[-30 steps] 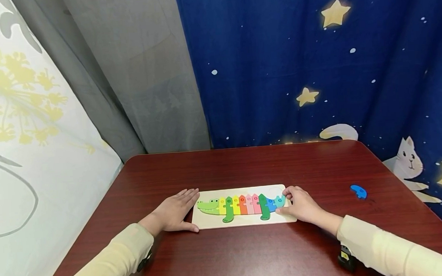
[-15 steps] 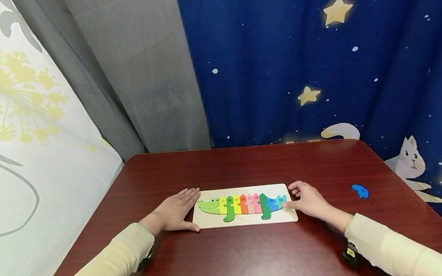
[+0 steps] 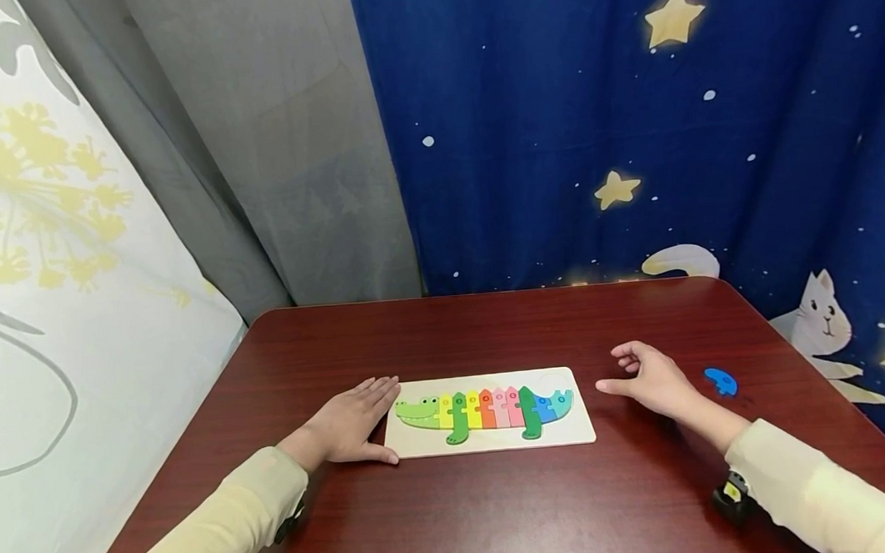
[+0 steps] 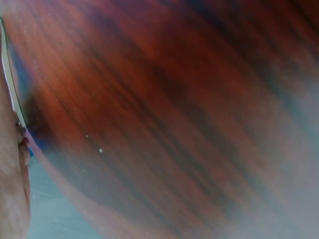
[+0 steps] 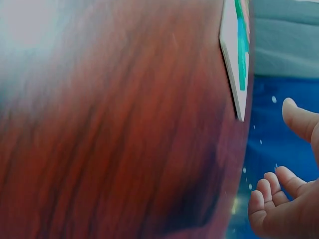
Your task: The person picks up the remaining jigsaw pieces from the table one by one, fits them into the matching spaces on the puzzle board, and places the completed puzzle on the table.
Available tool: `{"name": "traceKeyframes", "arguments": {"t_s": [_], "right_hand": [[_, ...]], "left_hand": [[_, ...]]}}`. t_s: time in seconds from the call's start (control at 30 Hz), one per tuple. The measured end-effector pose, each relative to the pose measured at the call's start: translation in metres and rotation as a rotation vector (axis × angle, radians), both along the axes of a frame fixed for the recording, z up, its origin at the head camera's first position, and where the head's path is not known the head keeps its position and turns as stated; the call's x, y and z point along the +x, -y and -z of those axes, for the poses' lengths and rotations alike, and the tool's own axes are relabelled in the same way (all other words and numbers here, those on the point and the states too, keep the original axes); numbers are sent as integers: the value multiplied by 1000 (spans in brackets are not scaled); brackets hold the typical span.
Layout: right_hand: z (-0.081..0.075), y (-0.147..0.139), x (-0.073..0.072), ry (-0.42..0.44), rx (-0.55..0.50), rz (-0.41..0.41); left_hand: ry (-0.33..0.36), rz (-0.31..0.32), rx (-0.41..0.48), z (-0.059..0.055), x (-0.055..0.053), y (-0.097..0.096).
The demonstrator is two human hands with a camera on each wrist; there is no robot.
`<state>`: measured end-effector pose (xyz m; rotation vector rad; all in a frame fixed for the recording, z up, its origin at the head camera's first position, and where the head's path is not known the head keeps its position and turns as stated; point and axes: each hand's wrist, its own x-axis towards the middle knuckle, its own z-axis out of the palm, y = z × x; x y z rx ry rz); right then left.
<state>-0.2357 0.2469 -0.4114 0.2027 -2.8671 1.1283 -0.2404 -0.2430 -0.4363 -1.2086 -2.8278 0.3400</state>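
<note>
A pale wooden puzzle board (image 3: 489, 443) lies on the table, bearing a crocodile made of coloured pieces, from a green head at the left to a teal tail piece (image 3: 562, 403) at the right. My left hand (image 3: 354, 423) rests flat at the board's left end, fingers straight, thumb by the near corner. To the right of the board my right hand (image 3: 654, 381) hangs over the table with thumb and fingers apart, nothing between them. A loose blue puzzle piece (image 3: 721, 382) with a curved edge lies just right of that hand.
The dark red wooden table (image 3: 500, 507) has rounded far corners. A grey curtain (image 3: 278, 151) and a blue curtain (image 3: 525, 138) with stars hang behind its far edge; a white patterned cloth (image 3: 77, 329) hangs at the left.
My right hand has let go of the teal tail piece and moved right, off the board, towards the loose blue piece. The left hand has stayed in place.
</note>
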Motion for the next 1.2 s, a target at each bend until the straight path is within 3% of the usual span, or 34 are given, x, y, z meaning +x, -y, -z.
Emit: {"name": "traceKeyframes", "arguments": {"t_s": [0.47, 0.9, 1.2], "right_hand": [[-12, -54, 1, -47, 21, 52], [-11, -105, 2, -12, 75, 68], [-3, -130, 0, 59, 88, 19]], "left_hand": [[31, -14, -7, 0, 1, 0], [-5, 7, 4, 1, -1, 1], [3, -7, 9, 3, 0, 0]]}}
